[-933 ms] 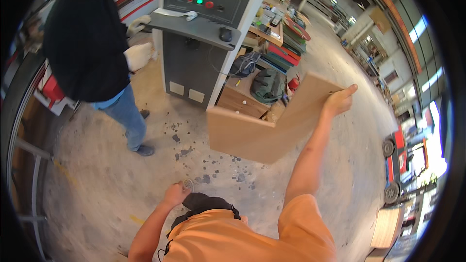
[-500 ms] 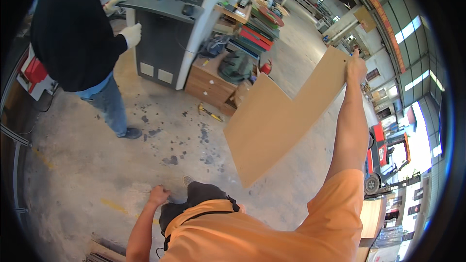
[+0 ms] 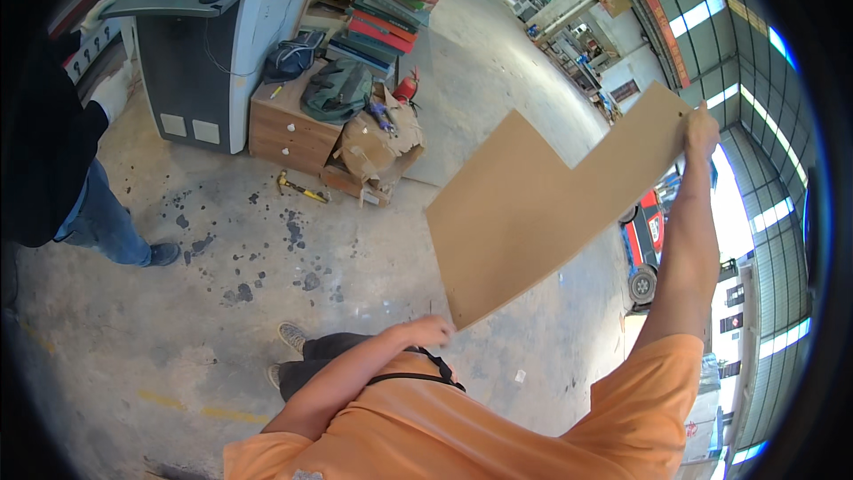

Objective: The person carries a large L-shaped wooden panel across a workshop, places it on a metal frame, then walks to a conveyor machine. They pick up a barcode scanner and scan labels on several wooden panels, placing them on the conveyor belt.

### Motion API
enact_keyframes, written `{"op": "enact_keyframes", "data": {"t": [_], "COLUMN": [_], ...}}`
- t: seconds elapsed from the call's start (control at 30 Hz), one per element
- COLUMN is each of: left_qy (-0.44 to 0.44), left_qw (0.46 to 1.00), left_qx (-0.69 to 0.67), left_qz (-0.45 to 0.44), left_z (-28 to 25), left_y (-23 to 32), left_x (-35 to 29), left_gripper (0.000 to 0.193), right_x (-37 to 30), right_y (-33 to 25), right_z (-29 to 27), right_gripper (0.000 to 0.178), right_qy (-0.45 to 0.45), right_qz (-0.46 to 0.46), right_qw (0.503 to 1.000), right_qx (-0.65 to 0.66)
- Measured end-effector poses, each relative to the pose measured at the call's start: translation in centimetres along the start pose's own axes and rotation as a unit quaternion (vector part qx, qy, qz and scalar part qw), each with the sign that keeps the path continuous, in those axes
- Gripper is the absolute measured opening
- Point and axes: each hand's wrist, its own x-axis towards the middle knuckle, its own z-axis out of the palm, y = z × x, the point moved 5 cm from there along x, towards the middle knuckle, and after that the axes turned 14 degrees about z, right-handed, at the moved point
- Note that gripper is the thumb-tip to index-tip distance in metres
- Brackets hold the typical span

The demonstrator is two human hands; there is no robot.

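Observation:
A flat brown board (image 3: 533, 213), with a rectangular notch cut out of its upper edge, hangs tilted in front of me on the right. My right hand (image 3: 702, 135) is closed on the end of its narrow arm, beside a small dark hole. At the board's lower corner is my left hand (image 3: 428, 331), fingers loosely bent and a little apart, slightly blurred. It holds nothing, and I cannot tell whether the fingertips touch the corner.
A co-worker in dark clothes and white gloves (image 3: 111, 93) stands at a grey control cabinet (image 3: 195, 62) on the left. A hammer (image 3: 302, 188) lies on the floor by a wooden drawer unit (image 3: 289, 135). Beyond are a fire extinguisher (image 3: 407, 86) and a forklift (image 3: 644, 240).
My left hand has come up and across to the right, to the board's lower corner. My view has turned right, so the co-worker and cabinet sit farther left. The right hand keeps its grip.

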Motion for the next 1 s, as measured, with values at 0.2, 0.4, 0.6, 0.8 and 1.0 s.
{"op": "enact_keyframes", "data": {"t": [0.2,0.4,0.6,0.8,1.0], "left_qy": [0.077,0.267,0.484,0.551,0.872], "left_qw": [0.990,0.940,0.855,0.802,0.447], "left_qx": [-0.040,0.004,-0.070,-0.138,0.092], "left_qz": [-0.111,-0.215,-0.173,-0.185,-0.179], "left_z": [-2.2,-5.8,3.9,7.7,12.8], "left_y": [-0.3,-2.6,-4.5,-0.7,9.7], "left_x": [-3.5,-10.7,-11.4,-8.7,-12.1], "left_gripper": [0.024,0.023,0.041,0.061,0.056], "right_x": [8.2,7.6,-7.0,-21.0,-26.5], "right_y": [4.9,6.6,2.0,5.0,7.1], "right_z": [5.7,10.8,4.7,-1.3,-4.6], "right_gripper": [0.049,0.077,0.070,0.049,0.050], "right_qy": [-0.035,-0.098,-0.139,-0.203,-0.423], "right_qz": [-0.254,-0.047,-0.146,-0.239,-0.211], "right_qw": [0.950,0.984,0.931,0.769,0.552], "right_qx": [0.178,0.140,0.305,0.556,0.687]}}
